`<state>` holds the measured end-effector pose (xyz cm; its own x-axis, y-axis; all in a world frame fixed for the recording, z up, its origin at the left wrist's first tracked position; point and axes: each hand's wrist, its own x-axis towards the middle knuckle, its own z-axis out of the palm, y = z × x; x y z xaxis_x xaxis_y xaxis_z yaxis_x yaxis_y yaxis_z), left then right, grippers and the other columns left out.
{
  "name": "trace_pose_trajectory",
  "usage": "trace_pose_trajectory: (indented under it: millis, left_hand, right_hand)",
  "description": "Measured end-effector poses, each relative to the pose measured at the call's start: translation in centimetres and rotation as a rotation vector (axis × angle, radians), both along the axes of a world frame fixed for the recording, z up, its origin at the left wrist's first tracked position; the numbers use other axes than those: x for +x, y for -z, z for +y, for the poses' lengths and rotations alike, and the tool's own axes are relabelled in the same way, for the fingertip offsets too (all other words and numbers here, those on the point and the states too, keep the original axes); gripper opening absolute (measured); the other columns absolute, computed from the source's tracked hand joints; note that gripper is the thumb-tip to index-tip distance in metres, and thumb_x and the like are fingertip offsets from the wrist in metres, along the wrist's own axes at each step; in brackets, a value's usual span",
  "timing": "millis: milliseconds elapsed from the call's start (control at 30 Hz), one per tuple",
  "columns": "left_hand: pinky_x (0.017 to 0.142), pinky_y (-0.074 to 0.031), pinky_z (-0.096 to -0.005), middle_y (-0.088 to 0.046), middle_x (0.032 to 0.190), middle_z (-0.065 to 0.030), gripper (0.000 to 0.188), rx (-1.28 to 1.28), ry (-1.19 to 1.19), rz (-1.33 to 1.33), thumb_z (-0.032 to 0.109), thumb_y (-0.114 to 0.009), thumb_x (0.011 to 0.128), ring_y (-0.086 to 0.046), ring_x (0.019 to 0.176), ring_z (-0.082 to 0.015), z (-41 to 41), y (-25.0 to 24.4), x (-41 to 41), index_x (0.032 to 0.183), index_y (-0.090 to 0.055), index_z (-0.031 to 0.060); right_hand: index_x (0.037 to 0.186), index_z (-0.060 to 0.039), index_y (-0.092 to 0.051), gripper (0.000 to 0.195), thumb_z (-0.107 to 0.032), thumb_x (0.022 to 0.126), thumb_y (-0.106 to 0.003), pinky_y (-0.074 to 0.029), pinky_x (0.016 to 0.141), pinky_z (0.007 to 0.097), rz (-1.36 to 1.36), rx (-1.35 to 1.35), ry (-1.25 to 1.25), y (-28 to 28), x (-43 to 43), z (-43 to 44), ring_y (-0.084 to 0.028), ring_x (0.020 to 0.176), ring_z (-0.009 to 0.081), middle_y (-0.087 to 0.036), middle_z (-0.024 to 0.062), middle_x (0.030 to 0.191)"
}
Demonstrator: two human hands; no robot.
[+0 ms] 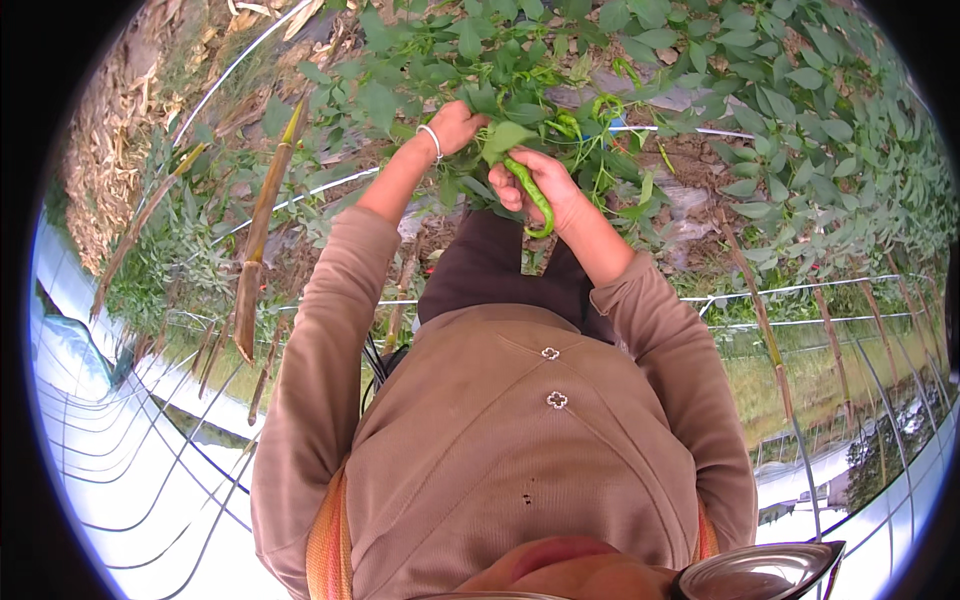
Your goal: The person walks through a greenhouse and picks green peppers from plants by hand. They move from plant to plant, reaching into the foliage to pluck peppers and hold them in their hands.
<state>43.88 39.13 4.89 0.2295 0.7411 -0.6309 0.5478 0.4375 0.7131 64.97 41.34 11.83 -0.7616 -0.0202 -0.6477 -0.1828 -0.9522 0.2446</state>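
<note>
My left hand (pixel 455 127), with a white bangle at the wrist, reaches into the leaves of a pepper plant (pixel 517 90); its fingertips are partly hidden by foliage, so I cannot tell what they grip. Close by on the right, my right hand (pixel 544 187) is closed around a long curved green chili pepper (pixel 531 193), whose lower end hooks past the palm. A broad leaf lies just above this pepper. Several more green peppers (pixel 568 124) hang among the stems to the right of my hands.
Bamboo stakes (pixel 262 217) stand at the left, and more stakes (pixel 761 322) at the right. White twine (pixel 330 184) runs between the plants. Dense pepper foliage (pixel 780 112) fills the upper right. Dry husks (pixel 112 157) lie at the far left, and plastic sheeting covers parts of the soil.
</note>
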Motion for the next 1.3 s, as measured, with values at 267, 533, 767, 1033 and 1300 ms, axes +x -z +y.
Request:
trace_pose_trajectory:
  millis: [267, 533, 767, 1033, 1300]
  left_hand:
    - [0.081, -0.048, -0.0416, -0.065, 0.094, -0.0208, 0.026, -0.021, 0.025, 0.150, 0.015, -0.051, 0.087, -0.061, 0.089, -0.0354, 0.6, -0.8, 1.5, 0.109, -0.057, 0.0018]
    - [0.089, -0.044, -0.0390, -0.061, 0.102, -0.0162, 0.041, 0.231, 0.416, 0.327, 0.003, -0.053, 0.077, -0.054, 0.098, -0.0330, -1.1, -1.9, 4.7, 0.118, -0.054, 0.0000]
    - [0.087, -0.046, -0.0400, -0.059, 0.110, -0.0155, 0.041, 0.046, 0.645, 0.438, 0.008, -0.054, 0.078, -0.052, 0.107, -0.0329, -1.6, -4.7, 7.3, 0.119, -0.053, 0.0002]
    - [0.084, -0.049, -0.0364, -0.067, 0.100, -0.0148, 0.028, 0.138, 0.045, 0.180, 0.018, -0.047, 0.092, -0.064, 0.094, -0.0261, 20.3, -0.7, -4.3, 0.110, -0.062, 0.0019]
    - [0.100, -0.040, -0.0412, -0.050, 0.129, -0.0241, 0.061, -0.413, -0.102, 0.610, 0.035, -0.057, 0.086, -0.050, 0.119, -0.0350, 16.5, 21.0, -5.2, 0.129, -0.045, -0.0069]
  right_hand:
    - [0.117, -0.0054, -0.046, 0.027, -0.023, 0.097, -0.042, -0.036, 0.047, 0.0247, 0.310, 0.161, 0.195, -7.5, 3.3, 4.0, -0.044, 0.053, 0.0128, -0.053, 0.0071, 0.073]
    - [0.114, -0.0116, -0.053, 0.030, -0.015, 0.085, -0.059, -0.049, 0.070, 0.0323, -0.581, 1.595, -0.481, 0.7, 2.6, 12.1, -0.060, 0.081, 0.0179, -0.060, 0.0039, 0.100]
    - [0.134, -0.0320, -0.044, 0.052, -0.024, 0.084, -0.053, -0.049, 0.085, 0.0414, -0.519, 1.802, -1.273, 7.7, -5.7, 10.2, -0.060, 0.103, 0.0311, -0.055, 0.0118, 0.122]
    - [0.122, -0.0184, -0.056, 0.040, -0.018, 0.082, -0.057, -0.051, 0.079, 0.0454, -0.330, 1.757, -1.352, 9.3, -4.6, 4.1, -0.062, 0.096, 0.0364, -0.048, 0.0207, 0.130]
    - [0.116, -0.0168, -0.060, 0.039, -0.013, 0.077, -0.060, -0.054, 0.066, 0.0422, -0.338, 1.918, -1.177, 10.3, -3.3, 2.7, -0.065, 0.086, 0.0359, -0.047, 0.0245, 0.128]
